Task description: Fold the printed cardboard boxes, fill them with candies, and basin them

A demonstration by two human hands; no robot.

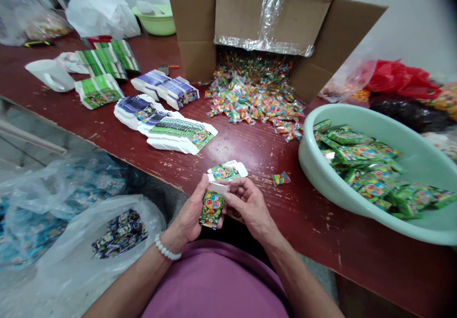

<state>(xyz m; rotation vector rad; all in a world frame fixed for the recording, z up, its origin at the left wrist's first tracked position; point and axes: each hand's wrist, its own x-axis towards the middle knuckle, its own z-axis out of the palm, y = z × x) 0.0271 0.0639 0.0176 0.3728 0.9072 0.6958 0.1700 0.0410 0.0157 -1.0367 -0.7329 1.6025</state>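
Both hands meet at the table's near edge, over the person's lap. Left hand point(191, 213) wraps around a small green printed carton point(212, 207), thumb up along its left side, fingers closed behind it. Right hand point(248, 204) pinches the carton's top end, fingertips curled at the open white flap point(228, 171), which sticks up and away from the hands. White bead bracelet point(164, 248) on the left wrist. Purple shirt point(217, 284) fills the bottom of the view.

Just beyond the right hand, one loose candy packet point(281, 179) lies on the dark red table point(250, 142). To the right of the hands, a pale green basin point(421, 223) holds a heap of finished green cartons point(371, 170). Left of and below the hands, off the table, clear plastic bags point(117, 234) hold dark printed packets.

Further out, ahead and left of the hands, fanned stacks of flat unfolded cartons point(171, 130), then blue-white stacks point(166, 88) and green-white stacks point(100, 90) behind them. White mug point(52, 75) lies on its side at far left.

Straight ahead and far, an open cardboard box point(264, 18) lies tipped, with a pile of colourful candy packets point(253, 94) spilling from it onto the table. Green bowl point(157, 20) and white bag point(102, 13) at the back left; red and black bags point(400, 80) at the back right.
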